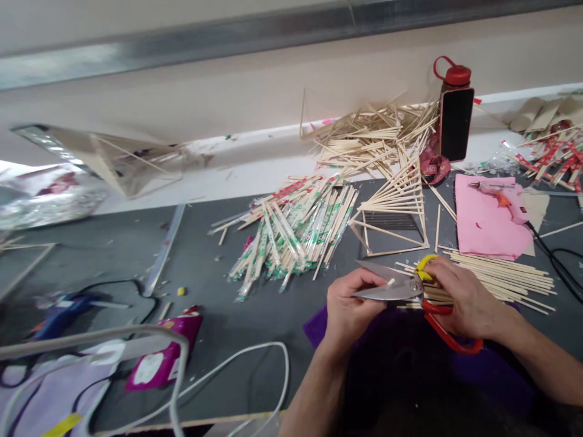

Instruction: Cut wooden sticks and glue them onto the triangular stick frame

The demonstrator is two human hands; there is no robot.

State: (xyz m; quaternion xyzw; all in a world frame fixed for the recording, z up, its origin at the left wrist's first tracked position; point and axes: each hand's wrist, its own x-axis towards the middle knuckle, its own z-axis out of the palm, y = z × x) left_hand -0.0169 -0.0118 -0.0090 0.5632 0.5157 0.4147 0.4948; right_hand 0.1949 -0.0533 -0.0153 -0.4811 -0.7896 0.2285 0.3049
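My right hand (464,297) grips a pair of scissors (387,292) by its yellow and red handles, with the blades spread toward the left. Between the blades shows the pale tip of a wooden stick (390,281), pinched in the fingers of my left hand (348,306); most of it is hidden. Just beyond the scissors stands a frame of glued sticks (396,209), its top a fan of sticks. Bare wooden sticks (505,276) lie in a row behind and beside my right hand. A purple cloth (316,326) is partly covered by my hands.
Wrapped chopsticks (291,233) lie left of the frame, with a heap of loose sticks (382,133) behind. A pink glue gun (505,203) rests on a pink cloth (478,233). A phone (456,124) leans on a red-capped bottle (458,76). White cable (273,345) loops across the front left.
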